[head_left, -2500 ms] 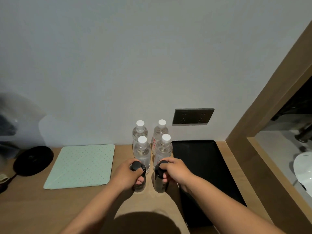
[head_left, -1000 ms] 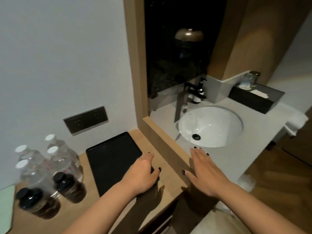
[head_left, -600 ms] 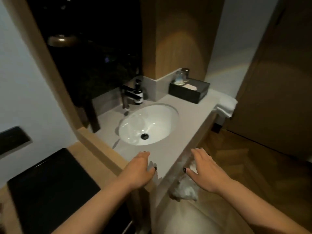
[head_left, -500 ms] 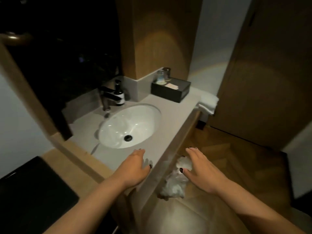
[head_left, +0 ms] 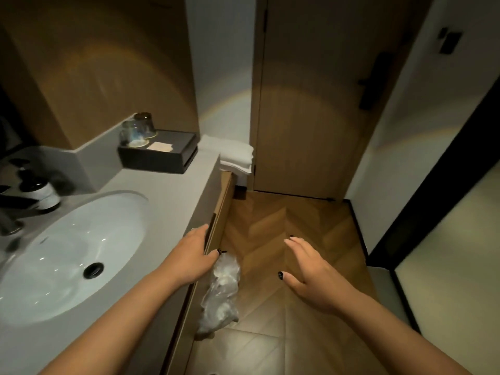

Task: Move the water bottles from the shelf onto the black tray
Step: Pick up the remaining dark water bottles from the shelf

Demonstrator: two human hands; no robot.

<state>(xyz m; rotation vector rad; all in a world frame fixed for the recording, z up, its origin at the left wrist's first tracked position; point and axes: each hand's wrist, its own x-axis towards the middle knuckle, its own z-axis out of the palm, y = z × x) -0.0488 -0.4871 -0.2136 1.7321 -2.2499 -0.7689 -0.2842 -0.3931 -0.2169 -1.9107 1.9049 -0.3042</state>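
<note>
In the head view, neither water bottles nor black tray are shown, so their place, heading and long axis cannot be told. The bare left hand (head_left: 193, 255) is spread empty over the front edge of the grey stone vanity counter (head_left: 173, 196); the bare right hand (head_left: 311, 274) hangs open, empty, above the herringbone wooden floor (head_left: 284, 228). No carrying step is judged under way; a turn toward the bottles is called for next.

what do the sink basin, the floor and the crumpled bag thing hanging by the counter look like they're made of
Sink basin: probably glazed ceramic, white with glossy highlights. Floor: wood or wood-look planks, matte, herringbone grain. Bag: thin clear plastic film, crinkled and translucent.
</note>
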